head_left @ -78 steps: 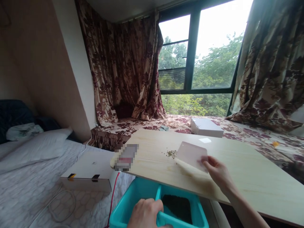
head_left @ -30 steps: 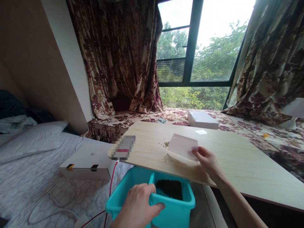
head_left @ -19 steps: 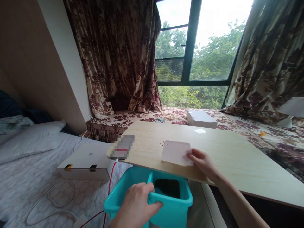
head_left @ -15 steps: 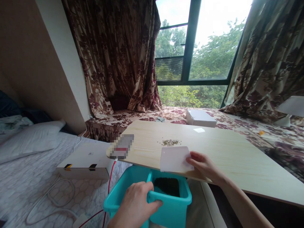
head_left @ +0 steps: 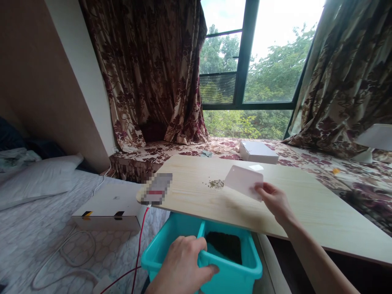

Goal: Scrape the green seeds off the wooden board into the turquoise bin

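Right grip (head_left: 275,201) pinches sheet (head_left: 241,180) over pale board (head_left: 306,204); left grip (head_left: 185,261) clasps teal bin (head_left: 237,274); curtained window (head_left: 269,69) behind.

Device (head_left: 157,188) blurred into blocks, details unreadable. Small bits (head_left: 216,184) on desk (head_left: 309,204) too tiny to identify; dark stuff (head_left: 226,246) in bin (head_left: 235,275) likewise unclear. Left hand (head_left: 188,259) hides part of divider (head_left: 201,229); bin's bottom cut off below. Right hand (head_left: 273,200) covers part of card (head_left: 243,179). Lamp (head_left: 377,136), desk cut off at right.

A pale sheet (head_left: 240,180) is slanting above the table (head_left: 306,204), beside loose granules (head_left: 216,184). A divided teal bin (head_left: 234,272) is extending beneath the near edge.
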Demonstrator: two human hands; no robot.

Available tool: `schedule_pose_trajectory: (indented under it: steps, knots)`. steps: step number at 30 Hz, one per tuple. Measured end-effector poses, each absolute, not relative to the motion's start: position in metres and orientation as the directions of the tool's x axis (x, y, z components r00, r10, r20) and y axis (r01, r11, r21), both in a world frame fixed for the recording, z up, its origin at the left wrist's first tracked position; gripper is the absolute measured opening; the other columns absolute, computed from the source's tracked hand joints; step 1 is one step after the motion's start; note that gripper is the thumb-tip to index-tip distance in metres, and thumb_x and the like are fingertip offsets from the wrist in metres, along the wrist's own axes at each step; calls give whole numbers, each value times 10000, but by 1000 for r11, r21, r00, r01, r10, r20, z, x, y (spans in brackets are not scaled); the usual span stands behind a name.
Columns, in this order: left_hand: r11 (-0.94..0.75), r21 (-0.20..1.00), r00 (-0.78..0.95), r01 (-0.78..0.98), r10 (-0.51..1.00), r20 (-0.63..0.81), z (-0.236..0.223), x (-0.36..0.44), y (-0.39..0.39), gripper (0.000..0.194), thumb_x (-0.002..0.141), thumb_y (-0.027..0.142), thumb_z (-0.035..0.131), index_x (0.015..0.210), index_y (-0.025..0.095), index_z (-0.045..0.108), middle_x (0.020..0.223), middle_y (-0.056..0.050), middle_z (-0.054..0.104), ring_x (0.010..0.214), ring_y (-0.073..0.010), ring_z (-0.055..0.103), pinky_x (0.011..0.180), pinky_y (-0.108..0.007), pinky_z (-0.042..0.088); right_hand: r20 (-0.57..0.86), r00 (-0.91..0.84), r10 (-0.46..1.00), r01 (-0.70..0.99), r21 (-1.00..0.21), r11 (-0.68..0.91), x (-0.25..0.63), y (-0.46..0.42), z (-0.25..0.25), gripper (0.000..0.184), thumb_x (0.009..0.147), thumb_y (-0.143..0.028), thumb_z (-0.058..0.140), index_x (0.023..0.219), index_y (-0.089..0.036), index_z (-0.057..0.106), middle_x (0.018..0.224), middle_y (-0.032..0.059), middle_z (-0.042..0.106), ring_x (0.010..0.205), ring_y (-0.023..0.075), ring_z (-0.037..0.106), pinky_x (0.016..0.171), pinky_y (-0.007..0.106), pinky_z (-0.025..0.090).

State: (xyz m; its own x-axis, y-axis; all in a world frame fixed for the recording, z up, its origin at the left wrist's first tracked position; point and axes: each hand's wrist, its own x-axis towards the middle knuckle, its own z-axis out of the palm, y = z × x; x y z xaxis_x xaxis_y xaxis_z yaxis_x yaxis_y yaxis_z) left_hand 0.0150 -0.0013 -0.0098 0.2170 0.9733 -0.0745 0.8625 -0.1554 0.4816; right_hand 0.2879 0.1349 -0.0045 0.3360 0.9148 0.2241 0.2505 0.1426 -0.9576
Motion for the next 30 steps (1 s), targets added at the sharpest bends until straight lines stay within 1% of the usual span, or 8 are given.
schedule_pose_trajectory:
  steps: [3,6,11,18,25,30]
  knots:
    - [-167,482,228,860,971,-72,-11,18,-1,177,693,351,690,744,238,563,820,17,621,858,-208,560,739,-276,355,253,324,912,306,-940,152,287,139,-8,273,635,-349,621,809,-162,716,805,86,757,703,228,676,561,292,483]
    - [-168,468,228,868,971,-73,-12,18,0,159,697,338,680,749,236,569,814,12,619,855,-208,562,735,-280,353,285,326,902,356,-920,162,285,143,-12,264,643,-344,604,797,-159,715,793,85,753,716,231,675,586,299,485]
    - [-167,470,226,867,971,-72,-12,18,0,155,691,332,678,747,230,576,820,4,625,856,-213,568,736,-287,354,283,339,897,376,-915,146,284,148,-13,263,635,-336,603,794,-157,712,781,86,747,730,232,671,614,307,482]
    - [-162,474,224,865,972,-76,-11,17,-1,154,696,337,676,761,231,584,828,5,629,867,-218,570,744,-289,362,256,301,919,363,-922,138,281,142,-9,235,632,-311,587,765,-166,715,764,71,749,682,212,671,583,291,483]
    - [-162,471,224,867,972,-77,-11,17,-1,151,698,327,682,766,226,592,831,-3,628,866,-221,567,756,-299,377,228,345,910,330,-938,110,288,136,-4,248,607,-330,610,760,-168,719,760,72,749,666,213,662,554,289,476]
    - [-213,445,283,870,954,-97,-16,27,-4,198,706,363,702,830,226,631,879,-31,628,936,-258,538,834,-339,393,162,367,916,279,-959,57,301,132,-10,266,581,-338,648,769,-164,720,749,79,748,631,209,654,500,277,457]
